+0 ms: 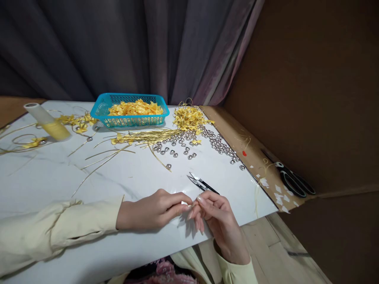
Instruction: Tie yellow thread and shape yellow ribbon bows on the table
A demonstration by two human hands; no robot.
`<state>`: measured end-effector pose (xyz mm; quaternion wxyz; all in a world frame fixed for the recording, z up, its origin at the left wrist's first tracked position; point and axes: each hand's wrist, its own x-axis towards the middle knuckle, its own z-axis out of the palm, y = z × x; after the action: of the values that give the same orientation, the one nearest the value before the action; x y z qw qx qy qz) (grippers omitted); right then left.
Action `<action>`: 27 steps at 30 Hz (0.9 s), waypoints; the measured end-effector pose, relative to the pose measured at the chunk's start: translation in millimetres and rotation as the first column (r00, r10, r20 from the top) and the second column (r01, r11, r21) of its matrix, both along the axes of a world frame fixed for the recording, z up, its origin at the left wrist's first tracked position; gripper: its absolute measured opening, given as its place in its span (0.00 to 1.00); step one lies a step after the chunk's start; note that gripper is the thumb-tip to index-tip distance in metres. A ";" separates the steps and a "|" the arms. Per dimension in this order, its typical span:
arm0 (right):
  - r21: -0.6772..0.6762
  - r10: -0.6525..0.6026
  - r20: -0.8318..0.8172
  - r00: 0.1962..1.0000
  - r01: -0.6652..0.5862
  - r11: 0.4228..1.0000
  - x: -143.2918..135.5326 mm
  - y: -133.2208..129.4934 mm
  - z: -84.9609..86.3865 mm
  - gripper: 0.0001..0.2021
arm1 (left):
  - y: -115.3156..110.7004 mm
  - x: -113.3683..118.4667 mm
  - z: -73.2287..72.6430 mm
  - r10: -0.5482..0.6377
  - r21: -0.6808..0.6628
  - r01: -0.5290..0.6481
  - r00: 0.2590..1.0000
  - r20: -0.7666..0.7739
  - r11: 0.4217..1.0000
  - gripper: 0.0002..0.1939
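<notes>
My left hand (158, 209) and my right hand (223, 223) meet low over the white table, fingertips touching or nearly so. Both are closed in a pinch, thumb against forefinger. Something small and pale shows by the left fingertips, too small to name; what the right fingers hold is hidden. Right behind the hands lie thread snips (203, 184), blades pointing left. Beyond them silver heart-shaped beads (219, 144) are scattered. A bundle of gold wires (151, 137) lies behind, beside a heap of yellow ribbon bows (189, 118).
A blue basket (100, 114) of yellow bows stands at the back. Left of it is a leaning spool of yellow thread (49, 124) among loose wired bows. Black scissors (293, 181) and paper scraps (278, 193) lie on the brown strip at right, below a brown panel (310, 98).
</notes>
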<state>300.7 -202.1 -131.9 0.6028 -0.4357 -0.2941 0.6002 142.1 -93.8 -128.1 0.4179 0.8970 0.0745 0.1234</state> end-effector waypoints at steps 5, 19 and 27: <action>0.009 0.010 0.013 1.000 -0.010 1.000 -1.3 -0.5 -2.2 0.14 | -2.6 0.9 -0.2 0.019 -0.022 -0.019 0.999 0.036 1.000 0.13; 0.112 -0.105 0.154 0.982 0.088 0.990 -3.8 -11.5 -4.8 0.10 | 4.7 5.2 7.3 0.165 -0.771 -0.263 0.965 -0.205 0.580 0.20; 0.113 -0.050 0.210 0.976 0.026 0.993 -4.5 -11.3 -3.2 0.11 | 5.3 4.8 8.7 0.148 -0.757 -0.263 0.965 -0.218 0.599 0.22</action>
<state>296.3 -213.4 -135.1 0.6021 -0.4693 -0.3810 0.5216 147.0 -88.4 -119.4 0.7418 0.6184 0.2510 0.0664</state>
